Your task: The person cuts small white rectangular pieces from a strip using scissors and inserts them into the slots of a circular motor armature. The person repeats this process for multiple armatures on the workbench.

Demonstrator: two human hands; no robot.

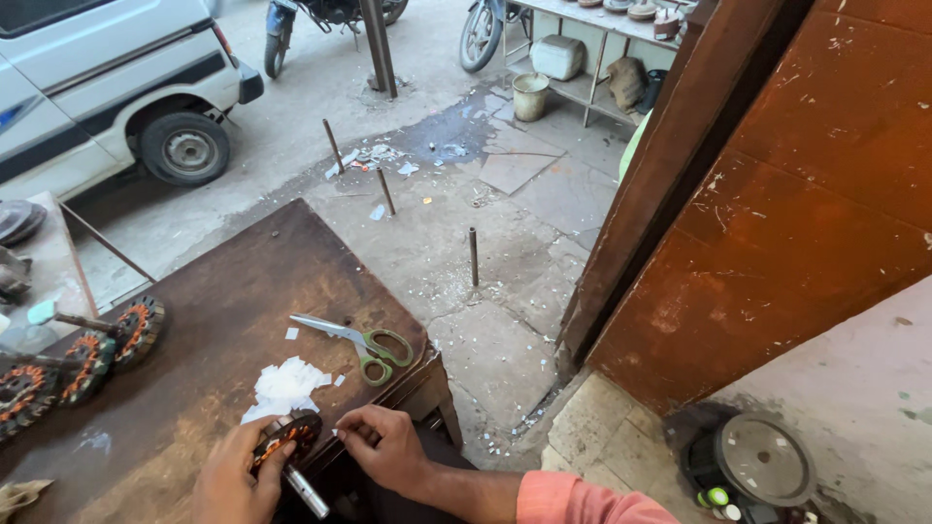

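At the near edge of the worn wooden bench [214, 320], the left hand [233, 480] is wrapped around a wound motor armature [287, 437] with its steel shaft pointing toward the person. The right hand [383, 446] sits just beside it, fingertips pinched together at the armature's rim. Just beyond lie white paper scraps [284, 385], then green-handled scissors [359, 342]. More armatures [87, 359] rest further left; a white van [107, 78] stands beyond.
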